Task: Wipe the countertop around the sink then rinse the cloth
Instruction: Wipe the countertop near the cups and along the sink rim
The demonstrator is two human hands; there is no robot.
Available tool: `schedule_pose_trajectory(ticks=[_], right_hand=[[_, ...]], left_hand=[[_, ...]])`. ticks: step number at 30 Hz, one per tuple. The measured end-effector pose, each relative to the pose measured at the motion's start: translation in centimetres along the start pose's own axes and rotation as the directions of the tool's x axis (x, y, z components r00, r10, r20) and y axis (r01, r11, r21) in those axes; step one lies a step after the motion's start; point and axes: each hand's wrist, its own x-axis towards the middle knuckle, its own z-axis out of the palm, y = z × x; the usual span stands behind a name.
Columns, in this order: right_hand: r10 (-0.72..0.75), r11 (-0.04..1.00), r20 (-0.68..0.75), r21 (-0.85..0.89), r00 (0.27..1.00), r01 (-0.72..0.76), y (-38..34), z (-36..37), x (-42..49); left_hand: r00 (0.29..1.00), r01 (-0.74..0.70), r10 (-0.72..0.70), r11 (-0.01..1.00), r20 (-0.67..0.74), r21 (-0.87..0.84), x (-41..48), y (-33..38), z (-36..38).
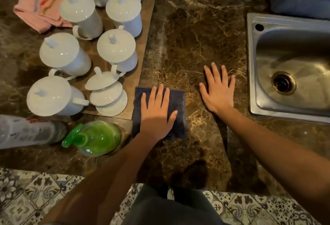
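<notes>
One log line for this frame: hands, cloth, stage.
stage: wipe countertop | left hand: flat on dark cloth | right hand: flat on bare countertop | sink: right of both

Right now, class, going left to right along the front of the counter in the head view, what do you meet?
From the left: clear bottle, green bottle, dark cloth under the left hand, right hand, sink.

countertop (pixel 192 34): glossy marble | sink (pixel 292 50): brushed steel | cloth (pixel 178 100): dark, seemingly matt
</notes>
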Motion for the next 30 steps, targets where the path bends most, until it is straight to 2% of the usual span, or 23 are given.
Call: schedule_pose_trajectory(ticks=[5, 11, 16, 23, 28, 30], right_hand=[[-0.003, 1.0, -0.03, 0.012, 1.0, 0.003, 0.1, 0.3, 0.1], [-0.002, 1.0, -0.046, 0.007, 0.999, 0.002, 0.2, 0.5, 0.2], [-0.007, 1.0, -0.043, 0.005, 0.999, 0.008, 0.2, 0.6, 0.2], [-0.008, 1.0, -0.015, 0.013, 1.0, 0.008, 0.1, 0.2, 0.0], [-0.086, 0.996, -0.012, 0.016, 0.996, 0.086, 1.6, -1.0, 1.0], [-0.072, 0.997, -0.018, 0.029, 0.997, 0.072, 2.8, -1.0, 1.8]], left_hand=[[0.999, -0.01, 0.009, 1.0, 0.048, 0.022, 6.6, -1.0, -0.8], [0.999, -0.025, 0.025, 1.0, 0.041, 0.008, 11.8, -1.5, -1.7], [0.999, -0.001, 0.001, 1.0, 0.053, 0.001, 9.2, -1.2, -1.9], [0.996, 0.034, -0.028, 0.997, 0.08, -0.076, -2.1, 1.1, -1.0], [0.995, 0.075, -0.068, 0.993, 0.08, -0.087, 0.9, 0.8, -0.9], [0.993, 0.063, -0.057, 0.996, 0.1, -0.057, 3.5, 0.4, -0.9]])
